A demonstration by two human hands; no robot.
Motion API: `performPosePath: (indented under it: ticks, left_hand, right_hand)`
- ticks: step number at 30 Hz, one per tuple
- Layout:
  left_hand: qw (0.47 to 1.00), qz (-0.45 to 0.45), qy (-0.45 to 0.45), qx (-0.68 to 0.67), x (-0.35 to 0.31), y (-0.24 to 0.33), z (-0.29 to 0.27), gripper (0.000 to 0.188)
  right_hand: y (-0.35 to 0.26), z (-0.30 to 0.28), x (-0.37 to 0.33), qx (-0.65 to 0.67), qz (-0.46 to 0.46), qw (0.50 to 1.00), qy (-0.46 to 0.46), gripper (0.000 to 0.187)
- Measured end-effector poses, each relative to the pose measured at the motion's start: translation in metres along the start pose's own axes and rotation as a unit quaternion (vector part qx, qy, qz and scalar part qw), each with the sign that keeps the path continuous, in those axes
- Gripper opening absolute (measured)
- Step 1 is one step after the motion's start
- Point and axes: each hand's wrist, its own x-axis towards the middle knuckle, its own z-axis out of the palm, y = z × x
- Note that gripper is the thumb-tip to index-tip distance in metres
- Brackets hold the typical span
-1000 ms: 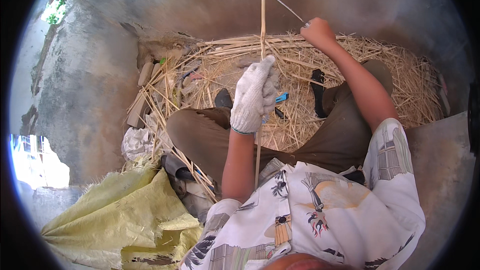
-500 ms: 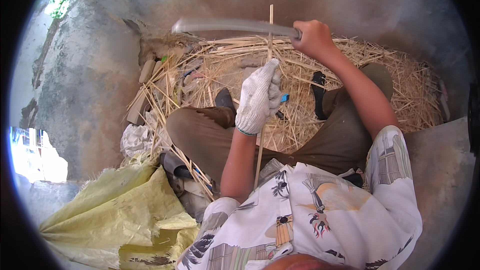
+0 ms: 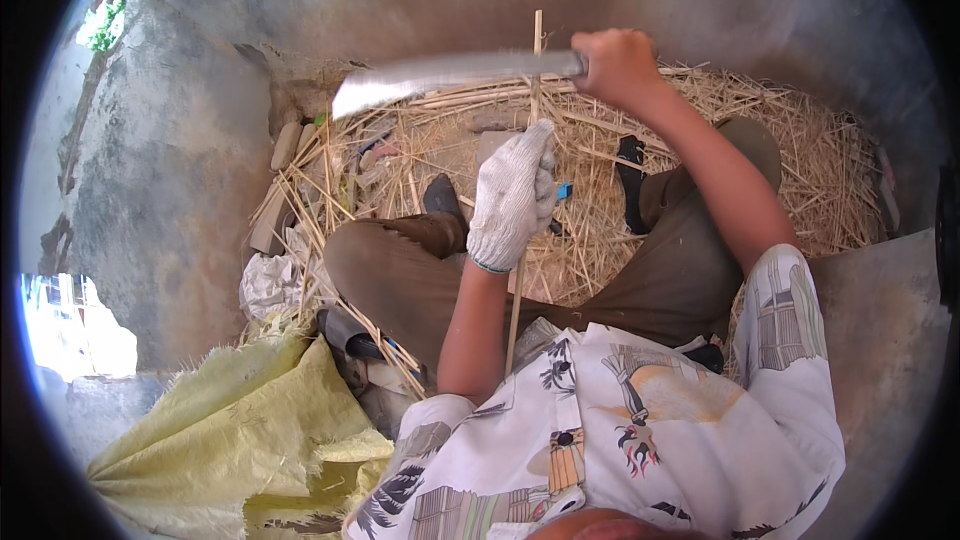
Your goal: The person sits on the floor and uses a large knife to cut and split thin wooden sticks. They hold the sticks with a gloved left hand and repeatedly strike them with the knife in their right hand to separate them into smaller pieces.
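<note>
Firstly, one left hand in a white knitted glove with a green cuff edge, its fingers closed around a thin pale stick. The stick stands nearly lengthwise in view: its upper end rises beyond the glove, its lower part runs down between the legs toward the shirt.

Item, one right hand, bare, raised at the upper middle, its fingers wrapped around the grip of a long knife. The blade, blurred, points left and widens toward its tip; it crosses the stick above the glove. Whether blade and stick touch cannot be told.

Item, one small blue object, just beside the gloved fingers, partly hidden.

Item, a pair of brown trousers, legs folded and knees apart; a dark shoe between them, at left.

Item, one white printed shirt, buttoned.

Item, loose straw-coloured strips, strewn thickly over the floor, along the foot of a stained wall.

Item, one yellow sack, rumpled and frayed, at lower left; just above it, a crumpled whitish bag.
</note>
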Motion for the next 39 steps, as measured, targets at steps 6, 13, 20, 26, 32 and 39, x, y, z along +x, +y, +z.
performPosePath:
  ticks: [6, 13, 20, 26, 32, 39]
  left_hand:
    - [1.0, 0.012, 0.016, -0.002, 0.009, -0.011, -0.006, 0.033]
    - [0.996, 0.027, 0.046, 0.066, 0.012, -0.017, -0.007, 0.027]
    - [0.755, 0.427, 0.052, 0.494, 0.047, -0.045, -0.039, 0.027]
    - [0.725, 0.421, 0.046, 0.543, 0.043, -0.044, -0.032, 0.035]
    - [0.667, 0.461, 0.068, 0.581, 0.034, -0.041, -0.025, 0.034]
    - [0.693, 0.426, 0.051, 0.58, 0.018, -0.025, -0.017, 0.035]
  right_hand:
    - [-0.014, 0.005, -0.011, -0.035, -0.045, 0.997, -0.051, 0.021]
    - [-0.004, 0.006, 0.0, 0.011, 0.034, 0.998, -0.06, 0.022]
    - [-0.007, 0.012, 0.001, -0.027, 0.001, 0.997, -0.071, 0.021]
    - [-0.01, 0.012, 0.001, 0.024, 0.1, 0.989, -0.108, 0.022]
    - [-0.007, 0.006, 0.006, 0.032, 0.107, 0.988, -0.106, 0.021]
    - [0.023, 0.009, 0.021, 0.057, 0.18, 0.98, -0.059, 0.021]
